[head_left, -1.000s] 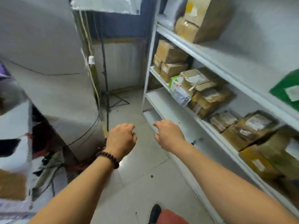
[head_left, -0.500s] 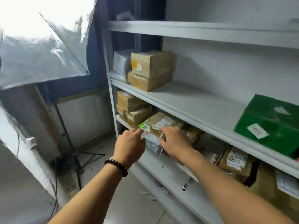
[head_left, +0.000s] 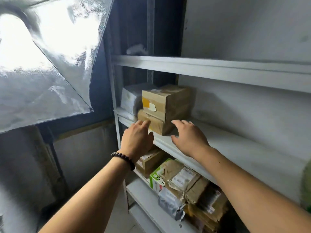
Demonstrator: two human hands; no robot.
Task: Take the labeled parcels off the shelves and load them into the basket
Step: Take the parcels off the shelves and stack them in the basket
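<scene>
Below the pale grey metal shelf board (head_left: 235,148), a green-and-white carton (head_left: 157,178) lies among taped brown paper parcels (head_left: 186,180). Your left hand (head_left: 137,138) and right hand (head_left: 190,138) reach over that board's front edge, fingers loosely spread, holding nothing. At the board's left end two stacked brown cardboard boxes (head_left: 165,105) sit between your hands; whether your fingertips touch the lower one is unclear. A white plastic-wrapped parcel (head_left: 129,98) stands behind them.

The left hand (head_left: 137,139) partly hides the lower box (head_left: 161,128) (markings unreadable); a blurred green shape (head_left: 307,185) is edge-cut.
</scene>
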